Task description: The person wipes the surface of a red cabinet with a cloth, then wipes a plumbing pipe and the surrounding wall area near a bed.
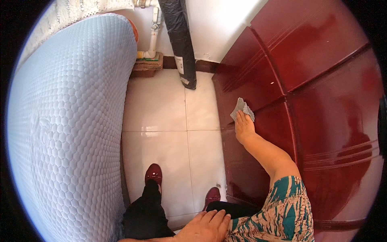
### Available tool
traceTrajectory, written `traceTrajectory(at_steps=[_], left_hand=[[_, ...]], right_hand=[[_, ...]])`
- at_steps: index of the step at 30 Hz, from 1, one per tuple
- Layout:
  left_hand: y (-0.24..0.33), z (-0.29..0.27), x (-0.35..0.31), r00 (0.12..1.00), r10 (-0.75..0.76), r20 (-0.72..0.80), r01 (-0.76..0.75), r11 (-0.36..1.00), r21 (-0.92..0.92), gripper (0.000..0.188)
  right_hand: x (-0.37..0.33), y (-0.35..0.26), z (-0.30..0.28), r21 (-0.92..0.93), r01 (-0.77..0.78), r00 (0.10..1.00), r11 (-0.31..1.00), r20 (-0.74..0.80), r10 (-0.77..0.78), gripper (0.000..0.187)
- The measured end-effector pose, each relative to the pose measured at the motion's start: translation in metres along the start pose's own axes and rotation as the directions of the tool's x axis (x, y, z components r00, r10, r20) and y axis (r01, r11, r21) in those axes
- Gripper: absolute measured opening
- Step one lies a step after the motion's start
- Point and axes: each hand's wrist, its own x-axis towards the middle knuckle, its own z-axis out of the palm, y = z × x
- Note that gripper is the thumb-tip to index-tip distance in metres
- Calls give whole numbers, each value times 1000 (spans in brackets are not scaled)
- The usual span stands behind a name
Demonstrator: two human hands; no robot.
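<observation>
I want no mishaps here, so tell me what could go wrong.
The grey cloth might slip, since its edges stick out past the right hand. Any grit under it could scratch the glossy dark red panel. The black-wrapped roll, standing on the tiled floor near the furniture, might topple if knocked.

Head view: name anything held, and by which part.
The right hand holds a grey cloth by its near part, against the glossy dark red panel. The left hand holds nothing visible.
</observation>
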Motion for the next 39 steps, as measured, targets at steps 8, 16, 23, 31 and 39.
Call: traceTrajectory(at_steps=[8, 16, 23, 31, 39], left_hand=[[-7, 42, 10, 972, 107, 208, -85, 990, -115, 45], [-2, 70, 36, 924, 45, 381, -104, 985, 135, 39], [5, 74, 47, 902, 12, 431, -110, 973, 202, 39], [9, 79, 60, 891, -67, 450, -56, 965, 255, 40], [6, 76, 53, 897, -62, 438, -66, 960, 272, 41]], right_hand=[[-74, 74, -36, -37, -199, 959, 979, -214, 187, 51], [-166, 39, -20, 23, -126, 983, 992, -129, 128, 49], [-243, 14, -1, 13, 44, 995, 999, -85, -43, 50], [-271, 99, -58, -130, -332, 919, 934, -267, 289, 51], [-322, 167, -89, 123, -574, 689, 810, -463, 558, 59]])
